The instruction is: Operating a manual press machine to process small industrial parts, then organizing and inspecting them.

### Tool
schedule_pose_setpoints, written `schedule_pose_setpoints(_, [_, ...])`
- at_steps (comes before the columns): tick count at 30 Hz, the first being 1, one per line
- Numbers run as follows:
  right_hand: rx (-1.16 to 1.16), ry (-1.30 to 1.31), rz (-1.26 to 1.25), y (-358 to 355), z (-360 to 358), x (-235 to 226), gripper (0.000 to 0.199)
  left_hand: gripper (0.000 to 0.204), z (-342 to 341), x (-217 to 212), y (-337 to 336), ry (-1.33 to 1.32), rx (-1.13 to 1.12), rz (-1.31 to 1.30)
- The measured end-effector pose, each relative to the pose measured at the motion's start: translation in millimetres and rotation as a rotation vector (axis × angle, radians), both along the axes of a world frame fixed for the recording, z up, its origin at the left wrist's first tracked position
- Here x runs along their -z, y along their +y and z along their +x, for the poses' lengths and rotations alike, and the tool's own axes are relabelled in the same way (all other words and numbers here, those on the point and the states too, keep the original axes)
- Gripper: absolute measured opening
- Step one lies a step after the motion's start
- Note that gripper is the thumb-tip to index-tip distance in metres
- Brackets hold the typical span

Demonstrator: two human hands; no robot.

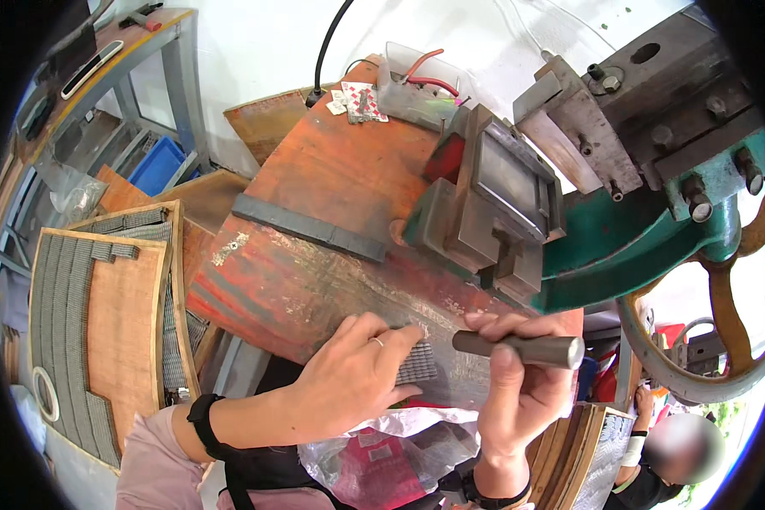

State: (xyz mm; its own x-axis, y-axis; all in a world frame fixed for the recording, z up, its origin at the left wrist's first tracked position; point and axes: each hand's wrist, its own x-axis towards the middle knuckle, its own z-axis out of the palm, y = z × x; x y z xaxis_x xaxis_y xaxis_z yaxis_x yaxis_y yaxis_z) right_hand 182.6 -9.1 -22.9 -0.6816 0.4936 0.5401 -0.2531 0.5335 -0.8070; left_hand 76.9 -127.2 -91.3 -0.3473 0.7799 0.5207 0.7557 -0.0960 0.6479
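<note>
My left hand (357, 361) is closed around a small block of grey ribbed pieces (416, 364) at the near edge of the worn red table. The fingers curl over its left and far sides, hiding part of it. Just to the right, my right hand (523, 382) grips a short dark metal rod (523, 349) with a bright round end. The rod lies roughly level, pointing left and right, above the table. Beyond both hands stands a steel fixture (506, 187) with a framed recess. A long dark bar (308, 227) lies across the table behind my left hand.
A green press (620, 246) with a large handwheel (705, 391) fills the right. Wooden trays (127, 314) of grey ribbed pieces stand at left. A clear bin (421, 85) sits at the back. A plastic bag (382, 463) hangs below my hands. Another person (654, 463) is at lower right.
</note>
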Motion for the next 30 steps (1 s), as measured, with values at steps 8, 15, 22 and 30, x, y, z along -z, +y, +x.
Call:
schedule_pose_setpoints(8, [-0.062,-0.028,-0.020,-14.4,-8.7,5.6,0.023,0.105,-0.2,-4.3,-15.0,-0.177,0.046,-0.015])
schedule_pose_setpoints(15, [-0.023,0.031,-0.149,-27.2,-12.6,15.7,0.022,0.109,3.6,1.9,-14.2,-0.322,0.049,-0.003])
schedule_pose_setpoints(22, [-0.016,-0.225,-0.028,-24.7,-10.9,13.1,0.024,0.112,4.5,4.3,-13.6,-0.315,0.045,0.038])
schedule_pose_setpoints(30, [0.016,-0.288,-0.125,-21.4,-9.7,21.3,0.010,0.109,6.0,6.8,-13.1,-0.306,0.047,0.067])
